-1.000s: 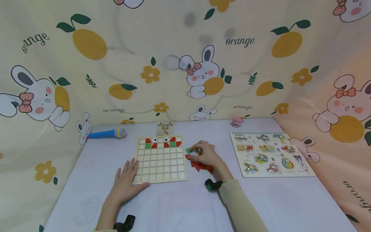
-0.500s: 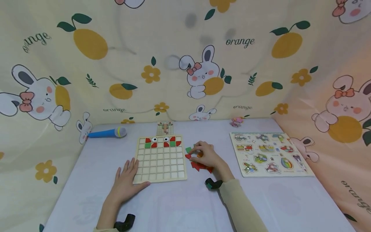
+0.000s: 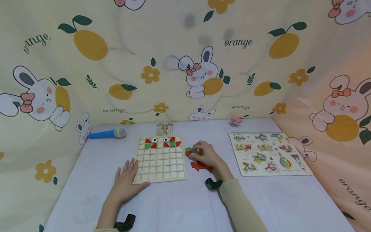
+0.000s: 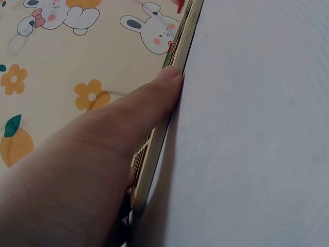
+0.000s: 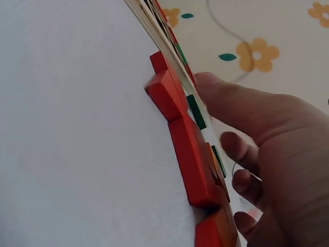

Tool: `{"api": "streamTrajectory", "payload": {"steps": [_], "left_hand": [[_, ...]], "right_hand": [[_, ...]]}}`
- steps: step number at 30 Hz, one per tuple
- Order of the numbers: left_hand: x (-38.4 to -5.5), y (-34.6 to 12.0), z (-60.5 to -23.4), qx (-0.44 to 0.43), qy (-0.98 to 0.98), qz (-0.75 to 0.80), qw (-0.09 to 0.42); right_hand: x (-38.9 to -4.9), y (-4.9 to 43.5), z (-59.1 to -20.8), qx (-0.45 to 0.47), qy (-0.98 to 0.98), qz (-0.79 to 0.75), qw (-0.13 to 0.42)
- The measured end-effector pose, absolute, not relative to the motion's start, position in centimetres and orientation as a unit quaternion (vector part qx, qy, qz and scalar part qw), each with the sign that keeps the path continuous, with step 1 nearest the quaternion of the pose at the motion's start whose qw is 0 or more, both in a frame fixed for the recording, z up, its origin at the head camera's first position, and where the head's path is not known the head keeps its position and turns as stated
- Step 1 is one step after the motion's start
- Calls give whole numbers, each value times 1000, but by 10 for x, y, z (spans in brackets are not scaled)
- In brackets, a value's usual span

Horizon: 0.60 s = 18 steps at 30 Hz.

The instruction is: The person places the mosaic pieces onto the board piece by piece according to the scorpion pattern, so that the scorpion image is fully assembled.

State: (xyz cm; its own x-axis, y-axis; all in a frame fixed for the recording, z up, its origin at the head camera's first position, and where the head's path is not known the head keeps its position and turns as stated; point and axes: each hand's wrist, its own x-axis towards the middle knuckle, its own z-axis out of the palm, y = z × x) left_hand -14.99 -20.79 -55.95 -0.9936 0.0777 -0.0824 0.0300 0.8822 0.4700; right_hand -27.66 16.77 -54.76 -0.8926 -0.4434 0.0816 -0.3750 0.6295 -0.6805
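My left hand (image 3: 124, 182) rests at the left front corner of a wooden grid board (image 3: 160, 166), fingers spread along its side and thumb on its front edge. Red and green tiles with two round eye pieces sit in the board's top rows. To the right of the board, my right hand (image 3: 205, 154) bends over a loose heap of tiles, thumb and index tips at a small red tile (image 3: 188, 153). A green tile (image 3: 187, 149) lies just behind it. More red tiles (image 3: 200, 166) lie under the palm, and the right wrist view shows red tiles (image 5: 190, 159) below the curled fingers.
A small patterned card (image 3: 164, 129) lies behind the board. A blue toy microphone (image 3: 105, 133) is at the back left, a pink figurine (image 3: 236, 121) at the back right. A picture puzzle board (image 3: 255, 167) lies to the right.
The red tile at my right fingertips has turned slightly and shifted a little, and the fingertips have moved slightly with it. My left hand stays in place on the board.
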Motion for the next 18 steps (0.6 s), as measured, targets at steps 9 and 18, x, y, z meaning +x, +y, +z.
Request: {"api": "streamTrajectory", "payload": {"steps": [9, 18], "left_hand": [[-145, -206, -558, 23, 968, 240, 71], [-149, -208, -553, 23, 969, 236, 69]], "right_hand": [[-267, 137, -541, -227, 890, -395, 14], [-273, 84, -529, -262, 887, -380, -21]]}}
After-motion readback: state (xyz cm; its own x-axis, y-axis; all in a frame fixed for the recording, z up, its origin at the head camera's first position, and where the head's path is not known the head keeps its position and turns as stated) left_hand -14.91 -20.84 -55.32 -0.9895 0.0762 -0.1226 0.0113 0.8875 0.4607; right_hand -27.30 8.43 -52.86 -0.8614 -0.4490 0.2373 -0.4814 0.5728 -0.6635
